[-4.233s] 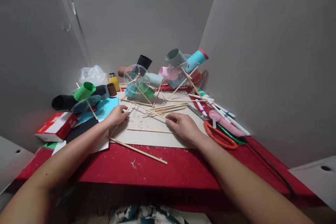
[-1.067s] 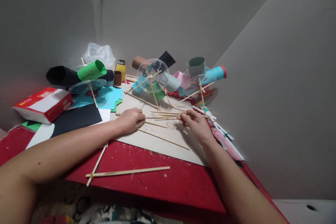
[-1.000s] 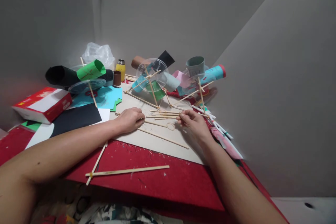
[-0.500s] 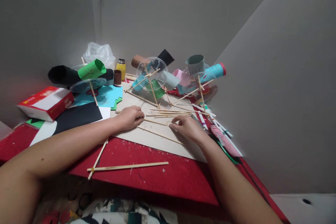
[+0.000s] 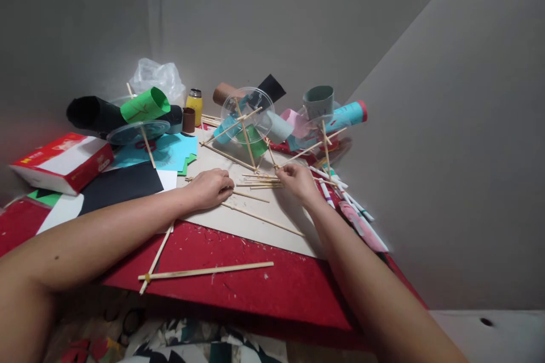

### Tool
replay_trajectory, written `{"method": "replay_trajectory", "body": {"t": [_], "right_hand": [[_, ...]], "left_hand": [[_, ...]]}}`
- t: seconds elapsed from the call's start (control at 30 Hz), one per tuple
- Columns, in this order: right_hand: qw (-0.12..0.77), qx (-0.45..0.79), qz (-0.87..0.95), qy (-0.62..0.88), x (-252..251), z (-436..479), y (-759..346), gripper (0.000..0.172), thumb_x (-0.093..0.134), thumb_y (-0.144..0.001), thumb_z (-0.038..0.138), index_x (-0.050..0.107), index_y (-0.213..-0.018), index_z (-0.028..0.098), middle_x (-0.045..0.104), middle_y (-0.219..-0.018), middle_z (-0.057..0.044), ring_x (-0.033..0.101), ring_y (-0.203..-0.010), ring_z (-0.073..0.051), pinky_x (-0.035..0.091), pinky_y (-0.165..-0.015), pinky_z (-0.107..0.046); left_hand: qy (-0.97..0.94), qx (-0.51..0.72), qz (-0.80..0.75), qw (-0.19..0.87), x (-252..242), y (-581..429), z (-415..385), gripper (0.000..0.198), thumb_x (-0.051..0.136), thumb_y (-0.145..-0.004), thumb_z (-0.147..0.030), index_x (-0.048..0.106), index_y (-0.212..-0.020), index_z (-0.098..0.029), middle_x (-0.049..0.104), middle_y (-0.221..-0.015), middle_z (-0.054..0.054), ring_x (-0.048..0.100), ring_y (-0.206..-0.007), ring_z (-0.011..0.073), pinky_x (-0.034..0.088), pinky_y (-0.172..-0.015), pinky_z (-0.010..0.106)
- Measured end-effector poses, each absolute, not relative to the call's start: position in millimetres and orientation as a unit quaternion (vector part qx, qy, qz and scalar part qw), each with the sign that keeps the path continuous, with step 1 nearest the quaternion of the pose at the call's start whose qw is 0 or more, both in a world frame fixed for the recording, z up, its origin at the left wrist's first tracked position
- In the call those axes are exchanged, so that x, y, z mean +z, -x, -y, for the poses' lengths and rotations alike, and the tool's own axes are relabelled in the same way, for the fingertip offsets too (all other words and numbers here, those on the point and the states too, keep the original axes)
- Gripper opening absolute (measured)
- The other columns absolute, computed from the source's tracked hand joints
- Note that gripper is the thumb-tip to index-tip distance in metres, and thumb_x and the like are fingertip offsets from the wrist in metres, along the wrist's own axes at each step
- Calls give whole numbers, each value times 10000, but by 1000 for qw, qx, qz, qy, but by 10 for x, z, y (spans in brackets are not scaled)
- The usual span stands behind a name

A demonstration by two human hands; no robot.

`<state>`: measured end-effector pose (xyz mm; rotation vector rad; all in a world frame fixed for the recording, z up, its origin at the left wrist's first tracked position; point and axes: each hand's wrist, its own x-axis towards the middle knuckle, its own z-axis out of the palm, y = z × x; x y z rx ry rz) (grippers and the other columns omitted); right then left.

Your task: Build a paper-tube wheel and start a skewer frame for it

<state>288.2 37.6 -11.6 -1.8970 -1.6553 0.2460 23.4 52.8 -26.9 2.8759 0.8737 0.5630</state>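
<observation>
My left hand [image 5: 212,188] is closed around wooden sticks [image 5: 266,220] on the pale board; their joint is covered by its fingers. Farther right, my right hand [image 5: 298,181] has its fingertips pinched together over a pile of loose sticks [image 5: 258,184], close to the base of a stick frame. What those fingertips hold is hidden. Behind the hands stands a wheel [image 5: 244,116] made of a clear plastic disc with paper tubes, mounted on a stick frame [image 5: 230,157]. Two sticks tied in a V [image 5: 208,270] lie at the table's front edge.
The red table [image 5: 238,249] carries the pale board [image 5: 293,232]. At left are a red-white box [image 5: 63,161], black paper [image 5: 123,184] and another disc with tubes [image 5: 138,131]. A yellow bottle [image 5: 195,108] stands behind. Markers [image 5: 357,204] lie at right, beside the wall.
My right hand has moved away from me and slightly left, from a thin loop by the held sticks to the loose pile. The loop no longer shows. My left hand stays put.
</observation>
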Motion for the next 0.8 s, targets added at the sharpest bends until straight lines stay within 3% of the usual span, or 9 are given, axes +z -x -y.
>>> {"method": "replay_trajectory", "body": {"t": [0.27,0.53,0.73,0.8], "right_hand": [[225,110,619,744,-221,-374,-2973,156,521,-681,204,530,-527,183,503,-470,-2,450,-476,-141,296,-508,-263],[234,109,621,740,-176,-311,-2870,223,477,-790,312,591,-673,159,604,-620,-27,525,-567,-142,363,-539,-245],[167,63,601,779,-156,-406,-2808,379,663,-706,508,605,-534,175,578,-525,-55,527,-545,-180,313,-526,-280],[154,65,599,783,-171,-440,-2803,376,686,-691,502,605,-516,179,570,-508,-50,522,-530,-176,306,-520,-278]], "left_hand": [[-942,170,-288,40,-243,-236,-500,230,486,-900,-247,702,-874,-173,656,-873,75,579,-857,194,398,-703,286],[-942,162,-292,29,-229,-238,-484,241,471,-902,-244,700,-880,-172,647,-873,75,573,-840,190,383,-684,288],[-941,163,-293,32,-235,-241,-483,240,472,-900,-247,699,-872,-176,642,-869,74,566,-829,191,373,-672,291],[-942,168,-290,32,-241,-240,-487,239,476,-900,-251,699,-860,-176,639,-856,74,565,-822,194,371,-665,294]]}}
